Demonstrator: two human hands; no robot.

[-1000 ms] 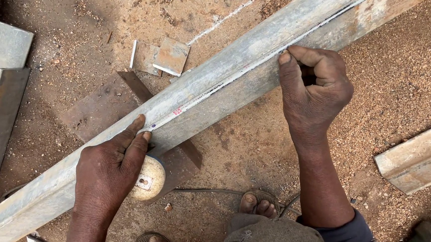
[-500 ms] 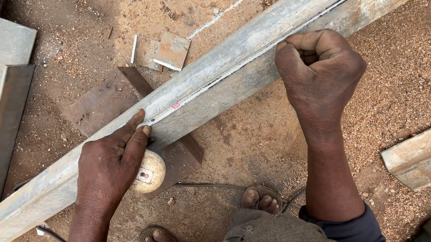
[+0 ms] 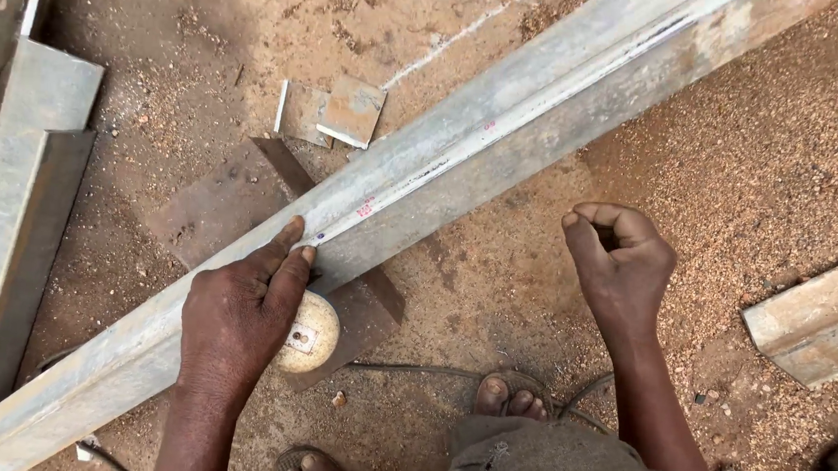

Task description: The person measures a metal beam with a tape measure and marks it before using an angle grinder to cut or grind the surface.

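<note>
Left hand (image 3: 239, 317) is pressed flat on the long grey steel beam (image 3: 463, 146), index fingertip right on the lit ridge, pinning a round cream-coloured tape measure (image 3: 308, 333) against the beam's near side with the heel of the palm. That tape case has a small square pale label with a dark dot in the middle, facing up at me.

Right hand (image 3: 621, 267) is off the beam, hovering over the sandy ground at about 4 o'clock from the left one, curled into a loose fist with thumb meeting fingertips. Can't tell if anything thin is pinched in there.

The beam runs diagonally, from 7 o'clock at the bottom left corner up to 1 o'clock at the top right. There are two little pink marks on its top face, up the beam from my left fingertip.

Other bits: a flat rusty plate (image 3: 237, 205) under the beam, two small square metal offcuts (image 3: 334, 114) at 12 o'clock from my left hand, more grey steel sections (image 3: 24, 202) at 9 o'clock, another steel piece (image 3: 811, 323) at 3 o'clock. Sandalled toes (image 3: 511, 398) are at 6 o'clock, with a dark cable (image 3: 411, 369) lying on the dirt.
</note>
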